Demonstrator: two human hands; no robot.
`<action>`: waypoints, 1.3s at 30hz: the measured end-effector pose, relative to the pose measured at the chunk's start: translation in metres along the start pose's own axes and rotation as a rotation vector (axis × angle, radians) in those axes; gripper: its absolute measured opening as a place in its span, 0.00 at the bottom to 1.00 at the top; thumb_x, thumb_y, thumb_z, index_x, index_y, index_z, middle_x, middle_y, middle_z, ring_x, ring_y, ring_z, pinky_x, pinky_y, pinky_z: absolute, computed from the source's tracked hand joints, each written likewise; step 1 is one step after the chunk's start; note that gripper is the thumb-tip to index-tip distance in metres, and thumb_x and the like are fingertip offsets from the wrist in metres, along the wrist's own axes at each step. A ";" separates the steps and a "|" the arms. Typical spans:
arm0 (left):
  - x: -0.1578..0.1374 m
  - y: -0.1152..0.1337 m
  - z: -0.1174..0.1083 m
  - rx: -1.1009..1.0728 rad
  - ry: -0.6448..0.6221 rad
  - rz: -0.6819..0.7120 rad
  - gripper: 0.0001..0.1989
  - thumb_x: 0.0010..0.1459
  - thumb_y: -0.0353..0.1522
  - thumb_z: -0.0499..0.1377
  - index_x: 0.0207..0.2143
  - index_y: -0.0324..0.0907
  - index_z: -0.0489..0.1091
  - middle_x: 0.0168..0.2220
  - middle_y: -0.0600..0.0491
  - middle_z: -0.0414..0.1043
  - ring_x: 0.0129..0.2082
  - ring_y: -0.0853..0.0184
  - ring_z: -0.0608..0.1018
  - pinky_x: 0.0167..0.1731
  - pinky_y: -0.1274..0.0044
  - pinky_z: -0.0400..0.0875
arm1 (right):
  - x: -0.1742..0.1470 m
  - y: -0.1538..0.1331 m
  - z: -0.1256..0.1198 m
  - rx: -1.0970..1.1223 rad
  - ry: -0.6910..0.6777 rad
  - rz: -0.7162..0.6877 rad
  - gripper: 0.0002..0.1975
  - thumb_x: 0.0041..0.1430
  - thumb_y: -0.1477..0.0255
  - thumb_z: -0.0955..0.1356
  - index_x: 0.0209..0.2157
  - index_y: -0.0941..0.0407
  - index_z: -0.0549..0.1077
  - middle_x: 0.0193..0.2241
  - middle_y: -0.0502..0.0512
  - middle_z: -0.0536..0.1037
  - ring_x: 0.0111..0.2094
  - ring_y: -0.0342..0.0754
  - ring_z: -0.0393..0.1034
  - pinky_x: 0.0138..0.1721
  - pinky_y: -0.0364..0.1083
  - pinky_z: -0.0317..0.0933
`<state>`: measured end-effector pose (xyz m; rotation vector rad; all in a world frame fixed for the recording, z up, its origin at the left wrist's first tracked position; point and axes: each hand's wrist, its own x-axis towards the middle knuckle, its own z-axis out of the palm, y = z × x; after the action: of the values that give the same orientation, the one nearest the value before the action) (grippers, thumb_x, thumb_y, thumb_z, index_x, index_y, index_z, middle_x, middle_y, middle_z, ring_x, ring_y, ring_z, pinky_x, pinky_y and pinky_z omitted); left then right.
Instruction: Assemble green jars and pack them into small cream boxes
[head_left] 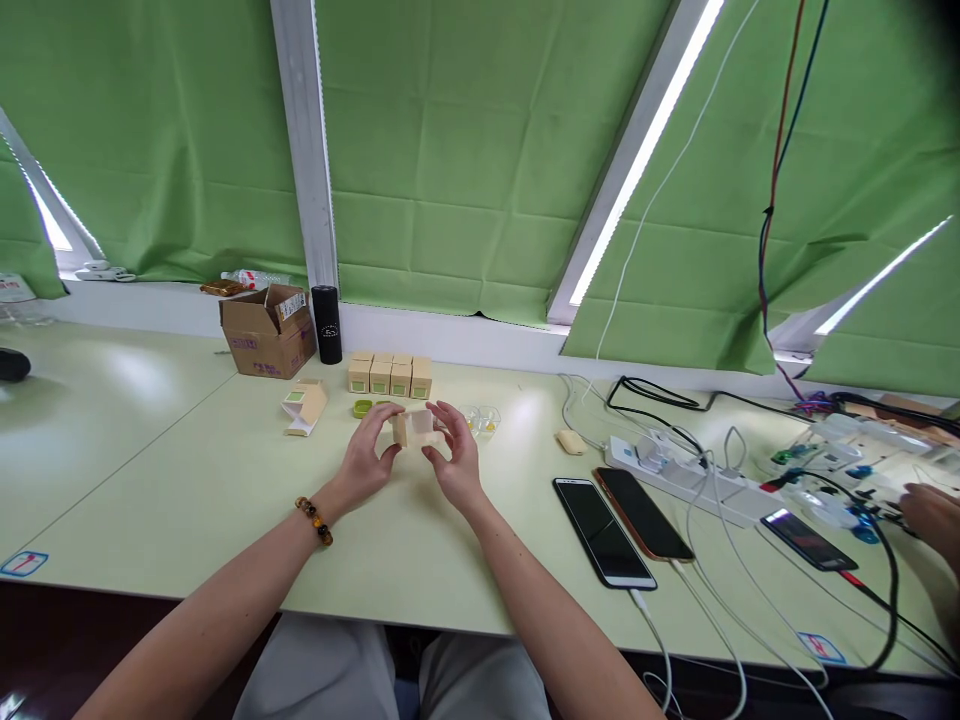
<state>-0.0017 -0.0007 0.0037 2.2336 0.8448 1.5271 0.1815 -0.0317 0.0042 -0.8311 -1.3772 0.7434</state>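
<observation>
My left hand [366, 456] and my right hand [457, 462] hold a small kraft cardboard box [402, 430] between thumbs and fingers, just above the table. Its flaps look unfolded, with a pale inside facing me. A row of several similar small boxes [381, 375] with green labels stands behind it. Left of my hands lies another small box [305, 404], opened, with white inside. A small green container [362, 408] sits beyond my left fingers. Clear plastic cups [486, 420] with bits of yellow are just past my right hand, partly covered by it.
An open carton [268, 335] and a black bottle [326, 325] stand at the back left. Two phones [604, 533] and a white power strip [690, 482] with tangled cables lie to the right. Another person's hand [930, 515] is at the far right edge.
</observation>
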 end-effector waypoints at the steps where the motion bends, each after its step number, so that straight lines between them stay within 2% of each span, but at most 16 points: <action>1: 0.000 0.001 -0.003 0.071 0.019 0.098 0.26 0.61 0.22 0.57 0.60 0.46 0.62 0.60 0.42 0.68 0.63 0.55 0.71 0.62 0.57 0.68 | 0.000 0.000 -0.001 -0.046 0.015 -0.024 0.32 0.56 0.75 0.70 0.61 0.47 0.64 0.63 0.57 0.69 0.65 0.54 0.63 0.65 0.58 0.61; 4: 0.003 0.001 -0.009 0.216 0.128 0.389 0.25 0.60 0.18 0.55 0.57 0.48 0.64 0.62 0.42 0.63 0.66 0.53 0.68 0.60 0.54 0.71 | 0.000 0.007 -0.002 -0.132 0.086 -0.037 0.31 0.55 0.75 0.70 0.61 0.48 0.65 0.62 0.58 0.68 0.63 0.55 0.64 0.61 0.58 0.65; 7: 0.004 0.001 -0.012 0.346 0.243 0.582 0.26 0.56 0.17 0.58 0.52 0.51 0.67 0.62 0.46 0.61 0.66 0.52 0.67 0.61 0.50 0.69 | 0.001 0.015 -0.001 -0.166 0.123 -0.012 0.31 0.55 0.75 0.70 0.60 0.48 0.65 0.59 0.59 0.70 0.60 0.55 0.66 0.55 0.57 0.69; 10: 0.001 0.003 -0.012 0.458 0.283 0.660 0.25 0.55 0.17 0.61 0.47 0.53 0.70 0.58 0.49 0.66 0.62 0.56 0.70 0.61 0.51 0.67 | 0.000 0.019 0.000 -0.190 0.122 -0.018 0.30 0.55 0.76 0.69 0.59 0.48 0.65 0.58 0.58 0.70 0.59 0.54 0.67 0.55 0.57 0.69; 13: -0.003 0.004 -0.011 0.450 0.258 0.659 0.24 0.56 0.19 0.62 0.47 0.56 0.71 0.57 0.51 0.69 0.61 0.58 0.71 0.62 0.53 0.66 | 0.000 0.017 0.000 -0.192 0.134 -0.043 0.30 0.55 0.77 0.69 0.59 0.47 0.65 0.58 0.57 0.70 0.58 0.54 0.67 0.55 0.57 0.69; 16: -0.005 0.002 -0.009 0.296 0.190 0.562 0.26 0.56 0.25 0.66 0.53 0.57 0.68 0.58 0.49 0.69 0.63 0.53 0.70 0.64 0.49 0.62 | 0.000 0.013 -0.002 -0.198 0.167 -0.080 0.28 0.57 0.76 0.69 0.58 0.48 0.65 0.57 0.58 0.70 0.59 0.55 0.66 0.56 0.58 0.68; 19: -0.004 0.000 -0.004 0.042 0.124 0.349 0.32 0.56 0.32 0.68 0.61 0.51 0.63 0.58 0.43 0.68 0.63 0.49 0.70 0.64 0.48 0.63 | 0.002 0.009 -0.004 -0.188 0.198 -0.134 0.25 0.59 0.75 0.68 0.57 0.49 0.65 0.57 0.59 0.69 0.60 0.55 0.65 0.59 0.59 0.67; 23: -0.003 -0.001 0.004 -0.323 0.091 -0.038 0.33 0.63 0.37 0.63 0.67 0.49 0.56 0.60 0.42 0.65 0.58 0.53 0.73 0.58 0.59 0.71 | 0.002 0.005 -0.004 -0.161 0.179 -0.183 0.23 0.62 0.75 0.67 0.57 0.48 0.65 0.57 0.59 0.68 0.60 0.55 0.65 0.60 0.60 0.66; 27: -0.001 0.000 0.007 -0.501 0.095 -0.277 0.41 0.62 0.40 0.65 0.69 0.54 0.45 0.63 0.44 0.58 0.48 0.63 0.78 0.46 0.70 0.76 | -0.001 0.001 -0.003 -0.123 0.080 -0.178 0.23 0.65 0.72 0.67 0.60 0.47 0.63 0.59 0.59 0.66 0.58 0.55 0.68 0.62 0.62 0.64; 31: 0.004 0.001 0.004 -0.609 0.082 -0.388 0.42 0.60 0.42 0.66 0.68 0.57 0.43 0.62 0.45 0.59 0.35 0.72 0.77 0.34 0.76 0.75 | -0.004 0.000 -0.003 -0.056 -0.071 -0.114 0.24 0.67 0.67 0.67 0.62 0.44 0.62 0.65 0.58 0.60 0.59 0.54 0.68 0.64 0.61 0.63; 35: 0.006 0.002 0.002 -0.608 0.082 -0.402 0.34 0.60 0.43 0.65 0.62 0.51 0.53 0.60 0.45 0.61 0.31 0.74 0.75 0.27 0.79 0.72 | -0.003 0.001 -0.003 0.007 -0.161 -0.038 0.25 0.67 0.62 0.68 0.63 0.42 0.64 0.69 0.57 0.53 0.56 0.54 0.71 0.59 0.59 0.68; 39: 0.006 0.003 0.003 -0.554 0.043 -0.403 0.27 0.62 0.44 0.63 0.59 0.48 0.59 0.60 0.44 0.63 0.27 0.77 0.73 0.24 0.79 0.68 | -0.002 0.002 -0.003 0.065 -0.187 0.019 0.20 0.66 0.60 0.68 0.59 0.42 0.70 0.68 0.56 0.53 0.50 0.52 0.75 0.54 0.56 0.71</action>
<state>0.0033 0.0006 0.0090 1.5354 0.7150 1.4001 0.1845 -0.0320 0.0013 -0.7388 -1.5042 0.8948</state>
